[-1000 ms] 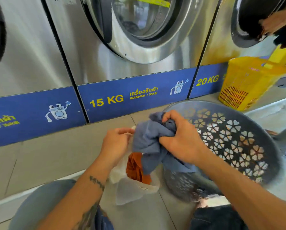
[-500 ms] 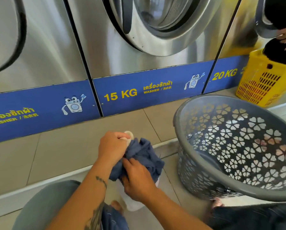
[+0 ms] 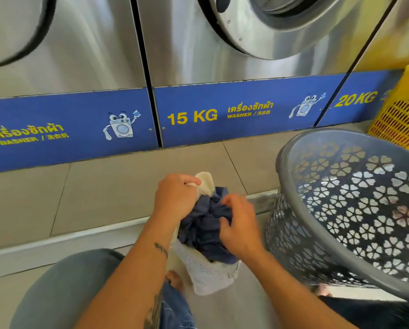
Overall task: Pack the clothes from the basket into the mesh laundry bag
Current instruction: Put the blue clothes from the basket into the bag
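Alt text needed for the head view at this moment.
A person's right hand stuffs a blue garment into a white mesh laundry bag whose rim the left hand holds. A grey basket stands right, washers behind.

Dark blue garment [image 3: 206,224] is showing against the white mesh laundry bag [image 3: 210,274]. Grey basket [image 3: 355,210] is showing flower-shaped cutouts; yellow basket [image 3: 403,115] and blue washer panels [image 3: 234,112] with yellow lettering are showing behind.

Bright, even daylight with soft, faint shadows; broad glare streaks run down the steel washer fronts [image 3: 99,43] at 11 and 12 o'clock. Wide-angle bending curves the panel seams outward toward the edges. Motion blur softens the right hand [image 3: 240,224] and grey basket [image 3: 355,210] at 3 o'clock
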### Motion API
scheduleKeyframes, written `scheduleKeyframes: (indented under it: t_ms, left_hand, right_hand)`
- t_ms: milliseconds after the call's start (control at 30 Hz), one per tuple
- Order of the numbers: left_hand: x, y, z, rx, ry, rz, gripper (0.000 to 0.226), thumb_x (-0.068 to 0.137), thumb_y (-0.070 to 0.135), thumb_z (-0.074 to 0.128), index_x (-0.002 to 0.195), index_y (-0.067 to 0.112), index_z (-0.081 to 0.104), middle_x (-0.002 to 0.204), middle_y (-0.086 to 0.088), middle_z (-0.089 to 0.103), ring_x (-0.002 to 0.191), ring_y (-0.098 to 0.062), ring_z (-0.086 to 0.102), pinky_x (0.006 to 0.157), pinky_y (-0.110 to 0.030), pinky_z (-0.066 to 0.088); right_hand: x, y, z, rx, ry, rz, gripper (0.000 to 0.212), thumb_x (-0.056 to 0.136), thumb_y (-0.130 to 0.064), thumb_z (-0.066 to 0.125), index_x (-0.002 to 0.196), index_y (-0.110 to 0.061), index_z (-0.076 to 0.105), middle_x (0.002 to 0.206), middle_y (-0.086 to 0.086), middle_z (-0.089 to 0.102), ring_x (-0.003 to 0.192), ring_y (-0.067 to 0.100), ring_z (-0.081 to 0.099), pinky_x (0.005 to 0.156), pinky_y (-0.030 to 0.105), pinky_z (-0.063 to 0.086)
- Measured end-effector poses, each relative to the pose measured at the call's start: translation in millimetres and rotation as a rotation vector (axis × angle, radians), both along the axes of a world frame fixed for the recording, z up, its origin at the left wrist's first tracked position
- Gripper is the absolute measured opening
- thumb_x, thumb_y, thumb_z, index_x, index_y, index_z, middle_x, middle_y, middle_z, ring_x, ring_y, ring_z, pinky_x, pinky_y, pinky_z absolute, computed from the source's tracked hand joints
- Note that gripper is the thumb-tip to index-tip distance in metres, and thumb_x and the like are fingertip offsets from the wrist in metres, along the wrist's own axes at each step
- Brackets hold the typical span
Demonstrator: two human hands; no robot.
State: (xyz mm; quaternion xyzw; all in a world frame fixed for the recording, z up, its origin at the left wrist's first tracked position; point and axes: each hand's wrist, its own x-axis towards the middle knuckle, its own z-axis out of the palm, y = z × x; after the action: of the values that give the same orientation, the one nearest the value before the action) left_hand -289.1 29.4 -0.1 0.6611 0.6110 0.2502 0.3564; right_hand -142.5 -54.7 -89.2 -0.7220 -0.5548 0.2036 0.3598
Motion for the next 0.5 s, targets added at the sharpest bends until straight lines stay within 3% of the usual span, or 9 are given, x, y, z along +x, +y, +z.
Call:
scheduleKeyframes:
  t_ms: [33, 100, 167, 233, 300, 333, 400, 433, 500]
  left_hand:
    - [2.4, 0.6, 0.2, -0.008, -0.008, -0.009, 0.037, 0.084, 0.006, 0.049, 0.092, 0.026, 0.078, 0.121, -0.004, 0.07, 0.103, -0.023, 0.063, 0.085, -0.026, 0.049]
    - [6.8, 0.3, 2.0, -0.022, -0.019, -0.025, 0.036, 0.085, 0.006, 0.049, 0.091, 0.027, 0.078, 0.12, -0.004, 0.07, 0.103, -0.023, 0.064, 0.084, -0.025, 0.049]
    - [7.9, -0.7, 2.0, -0.026, -0.016, -0.048, 0.036, 0.085, 0.008, 0.049, 0.091, 0.027, 0.078, 0.12, -0.003, 0.07, 0.102, -0.022, 0.064, 0.083, -0.024, 0.047]
    - [6.2, -1.9, 0.6, -0.032, 0.0, -0.075, 0.035, 0.085, 0.009, 0.049, 0.091, 0.028, 0.078, 0.119, -0.002, 0.071, 0.103, -0.021, 0.063, 0.081, -0.023, 0.047]
    - [5.4, -2.2, 1.1, -0.032, 0.006, -0.079, 0.035, 0.083, 0.009, 0.05, 0.091, 0.028, 0.079, 0.115, -0.001, 0.072, 0.103, -0.02, 0.064, 0.083, -0.026, 0.05]
    - [5.9, -2.0, 2.4, -0.028, 0.009, -0.073, 0.035, 0.082, 0.01, 0.051, 0.09, 0.028, 0.079, 0.112, 0.0, 0.073, 0.102, -0.02, 0.064, 0.085, -0.028, 0.052]
    - [6.5, -1.9, 4.9, 0.0, 0.027, -0.065, 0.034, 0.081, 0.01, 0.052, 0.087, 0.029, 0.079, 0.105, 0.0, 0.075, 0.096, -0.021, 0.066, 0.082, -0.03, 0.053]
    - [6.3, -1.4, 5.1, 0.019, 0.041, -0.075, 0.034, 0.081, 0.01, 0.052, 0.085, 0.03, 0.079, 0.102, -0.001, 0.076, 0.091, -0.022, 0.066, 0.076, -0.028, 0.053]
    - [4.3, -1.9, 4.7, 0.049, 0.075, -0.112, 0.037, 0.081, 0.008, 0.051, 0.082, 0.032, 0.078, 0.102, -0.003, 0.075, 0.089, -0.026, 0.066, 0.069, -0.025, 0.049]
  right_hand:
    - [11.7, -4.9, -3.8, -0.07, 0.008, -0.111, 0.05, 0.078, -0.027, 0.064, 0.122, -0.039, 0.044, 0.118, -0.009, 0.044, 0.111, 0.017, 0.045, 0.093, 0.039, 0.045]
    - [24.1, -7.8, -11.2, -0.344, 0.29, -0.126, 0.064, 0.078, -0.024, 0.075, 0.13, -0.041, 0.042, 0.132, -0.005, 0.044, 0.121, 0.018, 0.044, 0.102, 0.04, 0.044]
    - [22.3, -8.5, -14.1, -0.416, 0.509, -0.021, 0.045, 0.083, -0.008, 0.07, 0.114, -0.036, 0.053, 0.123, 0.0, 0.063, 0.115, 0.021, 0.06, 0.101, 0.044, 0.051]
    - [10.4, -4.5, -7.8, -0.286, 0.351, -0.028, 0.025, 0.084, -0.004, 0.06, 0.099, -0.024, 0.06, 0.096, 0.001, 0.069, 0.091, 0.021, 0.066, 0.083, 0.043, 0.057]
    - [-10.1, 0.9, 4.1, -0.1, 0.185, -0.062, 0.015, 0.083, -0.008, 0.054, 0.089, -0.022, 0.059, 0.08, -0.004, 0.062, 0.073, 0.014, 0.059, 0.063, 0.025, 0.048]
    - [-23.2, 2.8, 10.5, -0.02, 0.137, -0.042, 0.014, 0.083, -0.012, 0.053, 0.09, -0.022, 0.059, 0.081, -0.004, 0.061, 0.073, 0.012, 0.056, 0.061, 0.02, 0.044]
    - [-49.9, 1.0, 10.5, 0.018, 0.106, 0.118, 0.026, 0.084, -0.019, 0.048, 0.108, -0.017, 0.061, 0.1, 0.004, 0.062, 0.089, 0.019, 0.056, 0.073, 0.029, 0.047]
    - [-60.0, -2.1, 3.5, -0.069, 0.06, 0.225, 0.038, 0.088, -0.021, 0.047, 0.124, -0.016, 0.056, 0.117, 0.008, 0.06, 0.104, 0.023, 0.054, 0.087, 0.036, 0.046]
    - [-63.4, -8.3, -18.3, -0.346, -0.172, 0.347, 0.057, 0.096, -0.027, 0.041, 0.152, -0.018, 0.031, 0.151, 0.009, 0.039, 0.136, 0.029, 0.036, 0.114, 0.044, 0.031]
